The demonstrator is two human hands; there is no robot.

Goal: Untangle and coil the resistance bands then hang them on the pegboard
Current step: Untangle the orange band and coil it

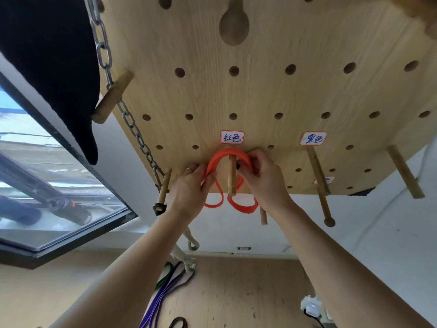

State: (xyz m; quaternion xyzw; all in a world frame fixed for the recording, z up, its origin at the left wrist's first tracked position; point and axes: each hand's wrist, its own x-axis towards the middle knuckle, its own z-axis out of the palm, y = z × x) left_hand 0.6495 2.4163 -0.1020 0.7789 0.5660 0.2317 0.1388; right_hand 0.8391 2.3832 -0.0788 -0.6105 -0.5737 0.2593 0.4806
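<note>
A coiled orange-red resistance band (227, 155) is draped over a wooden peg (232, 176) on the light wooden pegboard (260, 91), just below a handwritten white label (232, 137). Its loops hang down on both sides of the peg. My left hand (189, 188) grips the left side of the coil. My right hand (262, 176) pinches the right side close to the peg. On the wooden floor far below lie a purple band (163, 294), a green band (163, 278) and a black band (178, 322).
A metal chain (104, 58) runs down the board's left edge past a thick peg (111, 98). Long pegs (318, 176) (405, 172) stick out to the right under a second label (313, 138). A black cloth (47, 55) hangs upper left; a window (47, 185) lies lower left.
</note>
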